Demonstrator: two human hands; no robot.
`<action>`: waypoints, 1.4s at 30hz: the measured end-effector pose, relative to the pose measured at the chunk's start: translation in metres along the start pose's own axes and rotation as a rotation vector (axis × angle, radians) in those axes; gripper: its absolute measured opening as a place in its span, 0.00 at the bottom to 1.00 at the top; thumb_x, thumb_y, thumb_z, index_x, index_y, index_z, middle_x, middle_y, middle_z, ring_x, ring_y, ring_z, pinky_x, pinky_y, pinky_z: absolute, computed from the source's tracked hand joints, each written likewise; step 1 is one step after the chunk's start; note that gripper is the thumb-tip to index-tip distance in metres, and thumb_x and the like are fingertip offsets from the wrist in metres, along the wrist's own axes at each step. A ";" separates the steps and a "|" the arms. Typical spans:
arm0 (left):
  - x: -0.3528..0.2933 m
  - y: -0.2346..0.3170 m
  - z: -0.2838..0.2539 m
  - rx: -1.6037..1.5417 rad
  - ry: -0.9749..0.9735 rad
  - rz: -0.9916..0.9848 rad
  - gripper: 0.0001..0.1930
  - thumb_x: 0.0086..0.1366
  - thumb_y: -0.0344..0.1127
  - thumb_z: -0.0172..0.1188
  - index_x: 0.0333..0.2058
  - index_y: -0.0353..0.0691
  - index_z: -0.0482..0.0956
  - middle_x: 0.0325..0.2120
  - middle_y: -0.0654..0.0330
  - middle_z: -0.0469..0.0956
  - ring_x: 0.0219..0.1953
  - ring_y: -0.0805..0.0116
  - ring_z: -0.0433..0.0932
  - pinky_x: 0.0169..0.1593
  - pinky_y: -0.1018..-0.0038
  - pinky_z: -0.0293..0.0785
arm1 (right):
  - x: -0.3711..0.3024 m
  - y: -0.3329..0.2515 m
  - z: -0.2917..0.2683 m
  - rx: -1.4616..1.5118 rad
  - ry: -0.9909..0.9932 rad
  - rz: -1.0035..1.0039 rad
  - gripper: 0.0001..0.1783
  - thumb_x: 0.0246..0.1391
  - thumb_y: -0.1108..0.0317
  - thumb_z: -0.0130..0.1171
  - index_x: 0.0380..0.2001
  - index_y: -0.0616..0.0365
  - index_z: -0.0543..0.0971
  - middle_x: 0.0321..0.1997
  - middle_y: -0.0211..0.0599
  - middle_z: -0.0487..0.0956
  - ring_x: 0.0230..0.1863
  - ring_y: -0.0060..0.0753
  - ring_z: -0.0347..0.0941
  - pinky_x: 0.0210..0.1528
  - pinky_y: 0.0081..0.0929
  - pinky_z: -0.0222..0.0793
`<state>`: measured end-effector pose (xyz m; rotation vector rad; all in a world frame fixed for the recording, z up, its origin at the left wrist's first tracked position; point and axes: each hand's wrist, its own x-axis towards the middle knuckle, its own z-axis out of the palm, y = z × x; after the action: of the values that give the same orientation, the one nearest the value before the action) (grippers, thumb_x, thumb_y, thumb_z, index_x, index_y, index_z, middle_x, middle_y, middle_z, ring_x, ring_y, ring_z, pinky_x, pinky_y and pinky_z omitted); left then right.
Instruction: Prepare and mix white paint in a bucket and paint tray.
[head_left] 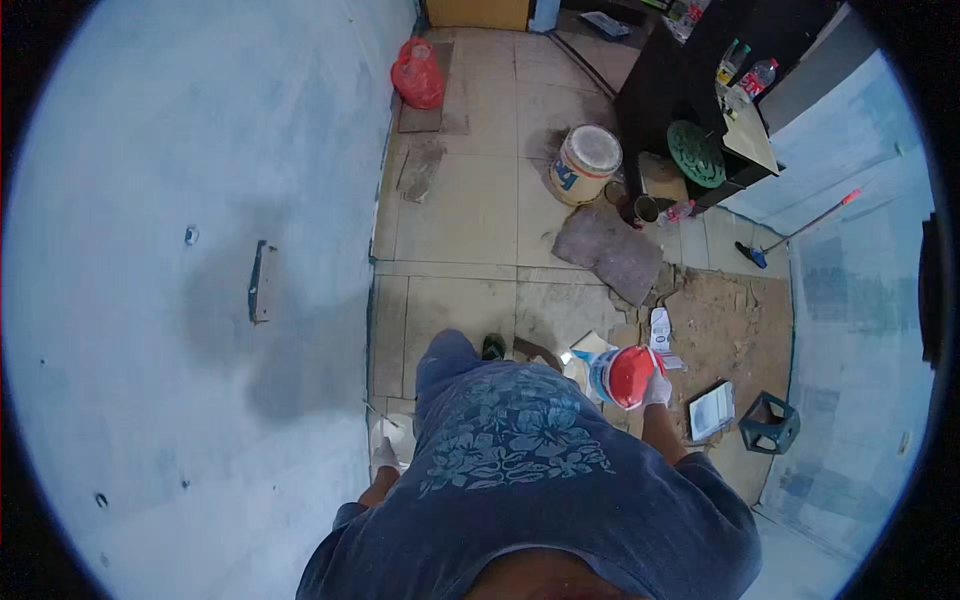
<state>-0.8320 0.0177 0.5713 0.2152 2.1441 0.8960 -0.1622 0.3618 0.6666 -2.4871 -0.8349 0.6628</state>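
My right hand [658, 389], in a pale glove, grips the edge of a bucket [632, 376] with a red top and blue-and-white side, low beside my right leg. On the other side, my gloved left hand [384, 456] is closed at the rim of a white bucket [400, 432] close to the wall. A thin stick-like tool [380, 411] slants over that bucket; its lower end is hard to make out. My torso covers part of the floor between the two buckets.
A pale blue wall [150, 300] with a metal bracket [263, 282] runs along my left. Ahead stand a large paint bucket [585, 165], a grey mat [610, 248] and a dark cabinet [655, 80]. A stool [770, 424] and a broom [752, 255] are right. A red bag [418, 75] lies far left.
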 end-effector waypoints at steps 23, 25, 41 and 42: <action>0.521 0.804 0.354 0.087 -0.170 0.060 0.23 0.57 0.50 0.61 0.37 0.32 0.77 0.27 0.57 0.74 0.24 0.68 0.72 0.27 0.71 0.68 | 0.243 -0.762 0.089 0.636 0.173 0.039 0.17 0.55 0.55 0.57 0.20 0.56 0.76 0.13 0.22 0.66 0.16 0.16 0.58 0.18 0.19 0.52; 0.548 0.852 0.375 0.035 -0.168 0.063 0.23 0.58 0.51 0.60 0.35 0.32 0.77 0.26 0.58 0.74 0.25 0.68 0.72 0.27 0.70 0.68 | 0.277 -0.824 0.100 0.649 0.175 0.027 0.17 0.55 0.55 0.57 0.19 0.55 0.76 0.13 0.22 0.66 0.14 0.16 0.57 0.17 0.19 0.51; 0.754 1.222 0.633 0.499 -0.013 -0.063 0.36 0.60 0.63 0.50 0.39 0.26 0.78 0.34 0.49 0.80 0.35 0.58 0.76 0.41 0.65 0.70 | 0.597 -1.251 0.181 0.706 0.027 -0.006 0.13 0.56 0.59 0.56 0.21 0.54 0.76 0.15 0.19 0.68 0.13 0.10 0.56 0.14 0.16 0.50; 0.770 1.246 0.650 0.660 -0.061 -0.008 0.35 0.60 0.63 0.49 0.41 0.28 0.77 0.35 0.51 0.79 0.35 0.58 0.76 0.41 0.65 0.69 | 0.618 -1.276 0.185 0.736 0.025 0.012 0.13 0.56 0.59 0.56 0.22 0.54 0.75 0.17 0.19 0.70 0.14 0.11 0.57 0.16 0.15 0.52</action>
<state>-1.0496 1.6035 0.6450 0.5506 2.3129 0.1436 -0.3880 1.7298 1.0141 -1.8272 -0.4472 0.7689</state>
